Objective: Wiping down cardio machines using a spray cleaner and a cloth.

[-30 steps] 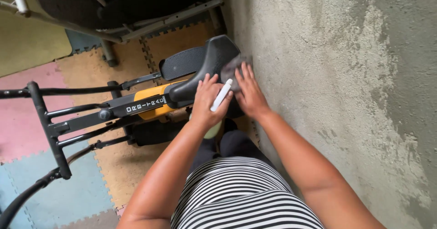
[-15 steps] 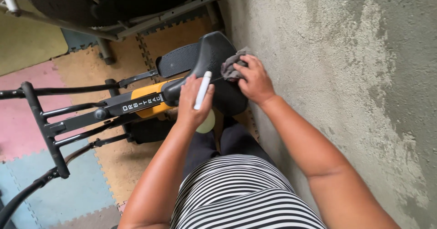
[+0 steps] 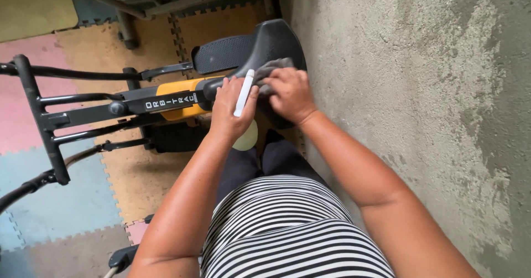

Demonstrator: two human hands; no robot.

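Observation:
My left hand (image 3: 229, 109) grips a white spray bottle (image 3: 244, 94), its pale rounded body showing below my palm. My right hand (image 3: 290, 92) presses a grey cloth (image 3: 269, 70) against the black curved seat part (image 3: 276, 43) of a black and orange exercise machine (image 3: 174, 98). Both hands sit close together over the machine's rear end, right by the wall. My striped shirt and dark trousers fill the lower middle of the view.
A rough grey concrete wall (image 3: 420, 90) runs along the right. Coloured foam floor tiles (image 3: 50, 200) cover the floor at left. Black handle bars (image 3: 38, 117) of the machine reach left. Another machine's metal frame (image 3: 166, 1) stands at the top.
My right hand with the cloth has slid from the seat's right edge toward its middle, closer to my left hand. The left hand has stayed put on the bottle.

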